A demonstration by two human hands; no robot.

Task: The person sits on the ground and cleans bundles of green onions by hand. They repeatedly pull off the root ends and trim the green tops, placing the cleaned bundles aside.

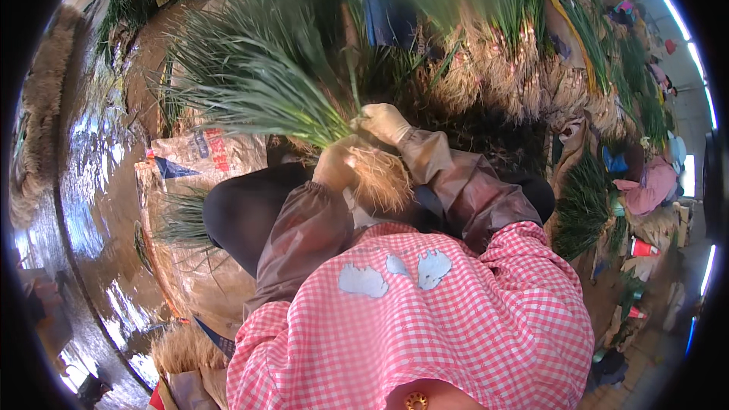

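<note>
My left hand (336, 164), in a pale glove, is closed around a bunch of leafy green plants (285, 105), probably green onions or a similar allium. Their leaves fan out to the upper left, and their pale, stringy roots (384, 179) hang out on the right of that hand. Just above and to the right, my right hand (383, 123), also gloved, has its fingers curled at the base of a thin green stalk (353, 82) beside the bunch. Its fingertips are partly hidden. Brownish sleeve covers reach both wrists.
Rooted bunches (501, 62) lie at the upper right, near a blue object (390, 11). A printed woven sack (188, 273) lies at left beside wet, shiny ground (97, 193). More greens (584, 205) and a person in pink (652, 185) are at right.
</note>
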